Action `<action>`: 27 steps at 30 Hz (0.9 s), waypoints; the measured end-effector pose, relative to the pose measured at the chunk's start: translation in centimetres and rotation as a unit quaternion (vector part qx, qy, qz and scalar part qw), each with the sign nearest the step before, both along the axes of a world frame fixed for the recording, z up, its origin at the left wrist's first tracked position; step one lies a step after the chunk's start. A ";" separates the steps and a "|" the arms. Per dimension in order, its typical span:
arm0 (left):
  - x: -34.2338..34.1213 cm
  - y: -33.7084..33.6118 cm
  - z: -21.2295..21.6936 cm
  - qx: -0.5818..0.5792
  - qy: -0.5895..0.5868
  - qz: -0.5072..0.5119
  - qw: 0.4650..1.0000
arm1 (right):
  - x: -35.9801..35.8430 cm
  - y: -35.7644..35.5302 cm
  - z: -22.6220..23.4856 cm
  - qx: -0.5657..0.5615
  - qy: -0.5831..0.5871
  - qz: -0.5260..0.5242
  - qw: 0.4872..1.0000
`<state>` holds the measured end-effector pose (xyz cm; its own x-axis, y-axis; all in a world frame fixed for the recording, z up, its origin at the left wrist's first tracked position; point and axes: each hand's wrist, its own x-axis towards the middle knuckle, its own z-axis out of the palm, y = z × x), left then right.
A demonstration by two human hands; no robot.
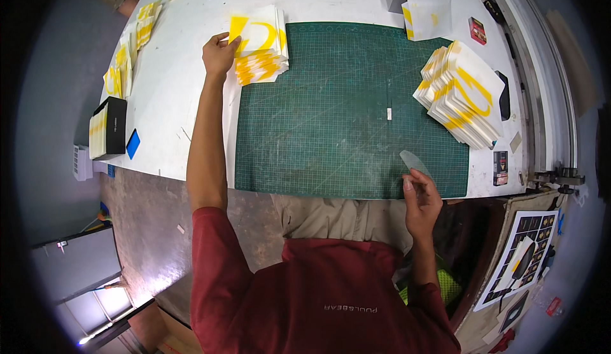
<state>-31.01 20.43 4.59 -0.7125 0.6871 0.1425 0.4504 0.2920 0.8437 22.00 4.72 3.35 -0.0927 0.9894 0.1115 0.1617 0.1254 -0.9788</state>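
Note:
My left hand (219,55) is stretched out to the far left edge of the cutting mat. Its thumb and fingers pinch the left edge of a white sheet with a yellow print (258,34), which lies on top of a stack of similar sheets (262,68). Close to the mat's near right edge, my right hand (421,204) holds a thin translucent piece with a rounded end (414,161) between thumb and fingers; it looks like clear film or plastic. Under both lies the green cutting mat (331,112). A small white strip (389,113) rests on it.
Fanned stacks of yellow-and-white sheets (461,96) cover the mat's right side. More sheets (124,64) and a black box (116,128) line the table's left edge. A blue card (133,144) lies nearby. A metal rail (538,68) runs along the right.

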 end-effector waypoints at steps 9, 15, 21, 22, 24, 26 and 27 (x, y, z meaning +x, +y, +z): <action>3.6 -4.7 -1.6 0.021 0.172 0.002 0.985 | 6.0 11.0 5.6 0.309 -0.344 -0.099 0.881; 5.9 -5.9 -1.5 0.076 0.296 -0.093 0.948 | 10.6 17.3 5.8 0.214 -0.522 -0.023 0.825; 4.0 -2.3 -0.1 0.004 0.392 -0.116 0.912 | 10.5 17.0 6.1 0.274 -0.485 -0.035 0.830; 3.7 -2.0 0.0 -0.009 0.381 -0.118 0.917 | 10.6 17.0 5.8 0.290 -0.479 -0.046 0.827; 3.4 -1.5 0.1 -0.034 0.358 -0.124 0.925 | 11.1 16.9 5.3 0.320 -0.467 -0.070 0.821; 3.4 -1.7 0.2 -0.095 0.312 -0.157 0.932 | 11.5 16.3 5.5 0.342 -0.446 -0.095 0.822; 3.7 -2.1 0.3 -0.127 0.287 -0.173 0.934 | 11.7 15.8 5.8 0.342 -0.434 -0.100 0.827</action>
<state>-27.35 18.36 4.91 -0.2983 0.9251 0.2349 0.9116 0.2033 0.3572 33.66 20.48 9.20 -0.2732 0.7277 0.6292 0.8514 0.4873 -0.1939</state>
